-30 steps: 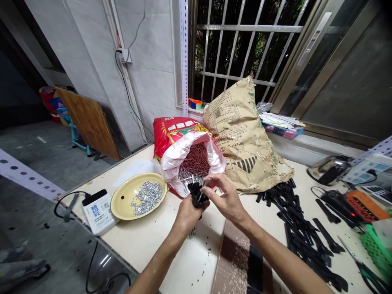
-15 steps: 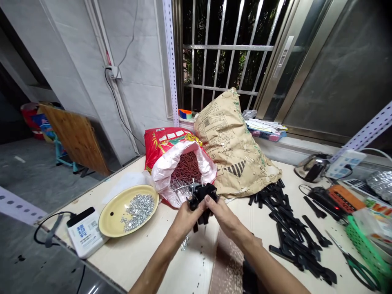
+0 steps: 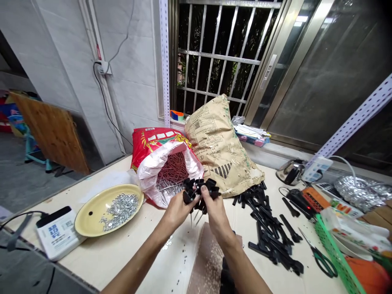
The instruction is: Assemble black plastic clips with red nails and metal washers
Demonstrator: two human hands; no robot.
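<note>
In front of the open sack, my left hand (image 3: 179, 210) and my right hand (image 3: 214, 210) hold a bunch of black plastic parts (image 3: 211, 188) between them. Both sets of fingers are closed around the parts, with the right thumb on top. Thin metal rods stick out below the bunch between my hands. How many parts each hand has, I cannot tell. Just behind is the red and white sack (image 3: 147, 173), filled with long reddish-brown screws or nails (image 3: 173, 171) and some silver ones at its mouth.
Left stands a yellow oval dish (image 3: 82, 222) of small metal pieces, beside a white box (image 3: 59, 232). A brown paper sack (image 3: 211, 130) leans behind. Right lie a heap of black plastic parts (image 3: 269, 228), scissors (image 3: 321, 259), a green basket (image 3: 333, 253) and a kettle (image 3: 290, 171).
The view has swung to the right. The black parts have spread into a wider bunch between my hands, and metal rods now show beneath it. Both hands stay closed on the parts.
</note>
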